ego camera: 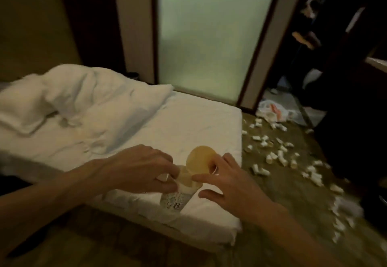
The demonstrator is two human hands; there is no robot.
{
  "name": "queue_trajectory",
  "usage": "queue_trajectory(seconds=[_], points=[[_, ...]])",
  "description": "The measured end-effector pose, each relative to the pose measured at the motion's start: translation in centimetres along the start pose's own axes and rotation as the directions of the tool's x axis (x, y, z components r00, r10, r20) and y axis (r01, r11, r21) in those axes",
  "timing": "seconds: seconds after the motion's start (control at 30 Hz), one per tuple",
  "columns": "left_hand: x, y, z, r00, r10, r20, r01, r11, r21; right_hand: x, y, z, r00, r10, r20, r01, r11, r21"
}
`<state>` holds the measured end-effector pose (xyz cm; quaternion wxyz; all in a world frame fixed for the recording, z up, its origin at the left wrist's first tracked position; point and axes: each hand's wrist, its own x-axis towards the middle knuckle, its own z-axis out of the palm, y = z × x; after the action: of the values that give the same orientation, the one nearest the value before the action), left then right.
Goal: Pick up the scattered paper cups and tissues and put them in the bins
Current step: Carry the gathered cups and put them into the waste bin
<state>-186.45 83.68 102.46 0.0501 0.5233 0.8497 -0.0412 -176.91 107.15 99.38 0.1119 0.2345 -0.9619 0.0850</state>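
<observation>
Gripping a printed paper cup (174,200) at its rim, the left hand (136,168) holds it over the near corner of the bed (188,120); the right hand (228,183) pinches a second cup (199,159), tilted with its mouth toward the camera, just above the first; many more cups (278,155) lie scattered on the carpet (293,193) right of the bed; a crumpled pillow (73,99) rests on the mattress.

We see a white-sheeted bed (199,120) bearing a rumpled white pillow (83,94). A pale frosted glass panel (209,36) glows behind it.
</observation>
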Motion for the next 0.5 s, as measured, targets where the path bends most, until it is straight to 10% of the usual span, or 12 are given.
queue_trajectory(seconds=[0.5], points=[[-34.8, -12.3, 4.4, 0.662, -0.748, -0.053, 0.672, 0.623, -0.401, 27.2, -25.0, 10.3, 0.879, -0.442, -0.178, 0.477, 0.801, 0.363]])
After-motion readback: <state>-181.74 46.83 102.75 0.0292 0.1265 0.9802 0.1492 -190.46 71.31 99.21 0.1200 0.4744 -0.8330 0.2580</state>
